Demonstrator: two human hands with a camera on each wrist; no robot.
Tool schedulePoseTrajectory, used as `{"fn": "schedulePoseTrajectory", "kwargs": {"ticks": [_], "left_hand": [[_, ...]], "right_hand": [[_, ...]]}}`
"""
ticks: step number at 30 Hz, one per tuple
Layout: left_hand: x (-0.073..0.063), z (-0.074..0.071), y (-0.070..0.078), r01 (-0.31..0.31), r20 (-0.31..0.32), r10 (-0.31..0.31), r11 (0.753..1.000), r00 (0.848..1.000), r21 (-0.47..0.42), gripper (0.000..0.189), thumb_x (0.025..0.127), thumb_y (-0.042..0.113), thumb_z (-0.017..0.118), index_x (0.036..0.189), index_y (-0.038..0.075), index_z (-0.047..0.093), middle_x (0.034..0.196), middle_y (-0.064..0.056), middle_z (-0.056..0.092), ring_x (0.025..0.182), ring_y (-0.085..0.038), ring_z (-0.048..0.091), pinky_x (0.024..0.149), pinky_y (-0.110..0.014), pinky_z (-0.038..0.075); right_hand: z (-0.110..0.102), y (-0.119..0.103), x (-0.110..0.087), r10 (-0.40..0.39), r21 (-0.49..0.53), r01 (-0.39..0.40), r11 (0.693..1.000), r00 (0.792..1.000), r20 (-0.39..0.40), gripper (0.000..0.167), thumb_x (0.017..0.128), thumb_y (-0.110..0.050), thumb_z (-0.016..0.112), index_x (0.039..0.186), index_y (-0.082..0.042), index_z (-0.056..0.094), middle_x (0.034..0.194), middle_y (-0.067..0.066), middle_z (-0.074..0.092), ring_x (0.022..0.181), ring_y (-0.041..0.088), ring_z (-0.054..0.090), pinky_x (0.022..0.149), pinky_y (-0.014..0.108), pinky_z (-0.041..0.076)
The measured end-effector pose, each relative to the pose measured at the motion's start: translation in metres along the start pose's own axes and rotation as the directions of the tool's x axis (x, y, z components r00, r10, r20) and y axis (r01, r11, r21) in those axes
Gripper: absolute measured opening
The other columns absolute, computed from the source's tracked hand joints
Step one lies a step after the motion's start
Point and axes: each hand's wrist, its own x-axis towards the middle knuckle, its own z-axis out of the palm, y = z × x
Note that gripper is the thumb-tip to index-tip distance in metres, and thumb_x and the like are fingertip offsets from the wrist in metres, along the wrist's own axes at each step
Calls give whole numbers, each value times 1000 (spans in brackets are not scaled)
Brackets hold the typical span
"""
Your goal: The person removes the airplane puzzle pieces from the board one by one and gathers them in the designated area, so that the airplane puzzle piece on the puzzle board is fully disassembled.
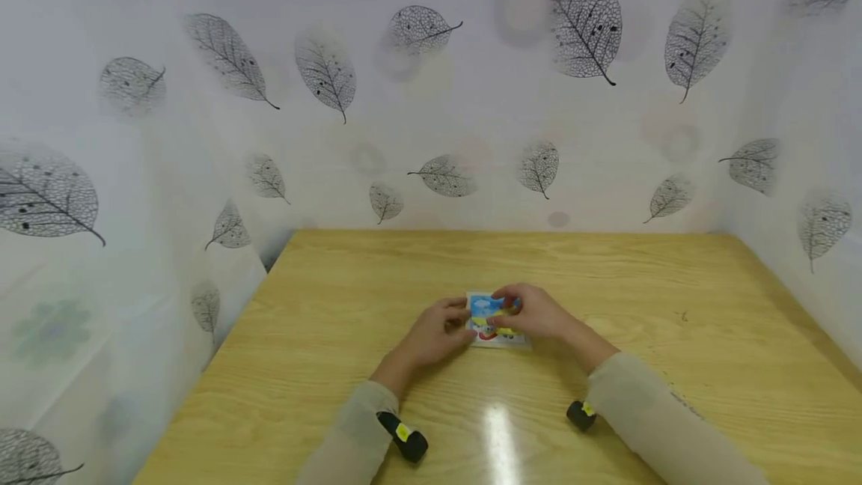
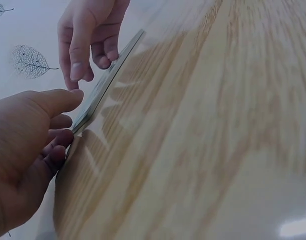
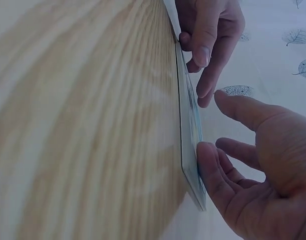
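Note:
A small flat board [image 1: 481, 305] with a white border and a cartoon print in blue, yellow and red lies on the wooden table. At its left edge is my left hand [image 1: 438, 331], fingers loosely bent and thumb apart, with fingertips right at the rim. My right hand [image 1: 535, 311] reaches over the board from the right and covers part of the print. In the right wrist view, a fingertip of the right hand [image 3: 273, 160] touches the board's face [image 3: 191, 115] while its other fingers are spread. Seen from the left wrist, the board [image 2: 105, 85] is thin and lies flat.
The wooden table [image 1: 377, 268] extends around the board on all sides. White curtains [image 1: 471, 111] printed with grey leaves hang behind and beside it. Black wrist cameras [image 1: 411, 444] are strapped over the sleeves [image 1: 360, 425].

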Motion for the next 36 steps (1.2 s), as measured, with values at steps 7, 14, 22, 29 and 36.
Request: {"fn": "schedulePoseTrajectory", "kwargs": {"ticks": [7, 14, 22, 29, 36], "left_hand": [[5, 10, 1, -33, -60, 32, 999, 998, -10, 45, 94, 29, 71, 130, 2, 66, 148, -9, 52, 130, -29, 54, 105, -43, 47], [4, 13, 3, -13, -78, 11, 1000, 997, -28, 45, 92, 31, 74, 128, 4, 68, 146, -9, 53, 125, -29, 56, 100, -42, 50], [4, 13, 3, -9, -69, 6, 999, 998, -37, 41, 91, 32, 75, 124, 9, 71, 146, -6, 52, 89, -9, 55, 75, -21, 48], [3, 13, 4, -15, -59, 13, 999, 998, -43, 43, 91, 32, 74, 125, 6, 70, 147, -5, 52, 88, -9, 58, 77, -22, 50], [3, 11, 3, 8, -49, -11, 998, 999, -61, 41, 91, 33, 74, 124, 8, 71, 149, -5, 50, 93, -11, 58, 79, -24, 50]], "right_hand": [[4, -2, 4, 22, 139, -25, 990, 999, 25, 45, 90, -26, 76, 125, -1, 64, 96, 8, 67, 76, 15, 64, 65, 30, 56], [8, -2, 13, 35, 98, -40, 994, 998, 46, 40, 92, -23, 74, 124, -1, 65, 75, 5, 64, 58, 14, 62, 56, 29, 51], [8, -5, 17, 66, 73, -72, 995, 994, 81, 36, 95, -21, 69, 127, -5, 65, 69, 5, 60, 51, 12, 56, 52, 25, 44], [7, -6, 17, 66, 36, -69, 997, 994, 89, 36, 95, -19, 69, 128, -5, 65, 70, 4, 59, 52, 12, 57, 51, 25, 46], [7, -6, 23, 67, 35, -71, 997, 991, 114, 39, 92, -19, 73, 127, -4, 65, 70, 5, 59, 50, 13, 57, 51, 26, 46]]}}
